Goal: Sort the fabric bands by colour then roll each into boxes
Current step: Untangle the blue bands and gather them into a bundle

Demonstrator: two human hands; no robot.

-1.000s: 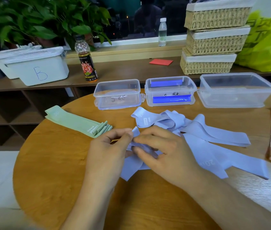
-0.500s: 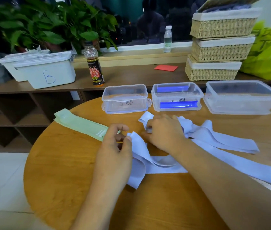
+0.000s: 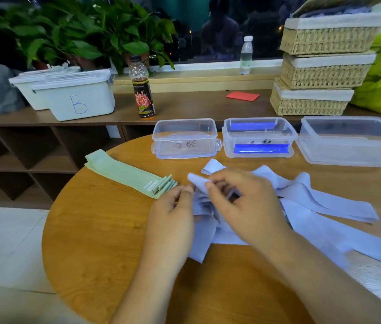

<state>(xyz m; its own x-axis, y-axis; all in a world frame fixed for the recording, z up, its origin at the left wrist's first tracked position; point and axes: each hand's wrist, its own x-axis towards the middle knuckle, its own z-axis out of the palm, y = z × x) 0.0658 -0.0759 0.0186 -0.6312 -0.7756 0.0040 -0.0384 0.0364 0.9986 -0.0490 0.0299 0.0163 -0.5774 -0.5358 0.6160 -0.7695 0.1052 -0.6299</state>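
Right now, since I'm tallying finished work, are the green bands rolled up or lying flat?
Lying flat: the green bands form a straight, unrolled stack on the table.

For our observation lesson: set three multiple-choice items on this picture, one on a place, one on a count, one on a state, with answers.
1. Where do the green bands lie? A on a chair; B on the table, left of the lilac bands; C on a hook.
2. How many clear boxes stand on the table? A two; B five; C three.
3. What is the right hand doing? A pinching a lilac band; B lying flat; C clenched empty.
Answers: 1 B, stacked beside the lilac heap; 2 C, a row at the far edge; 3 A, thumb and finger close on a fold.
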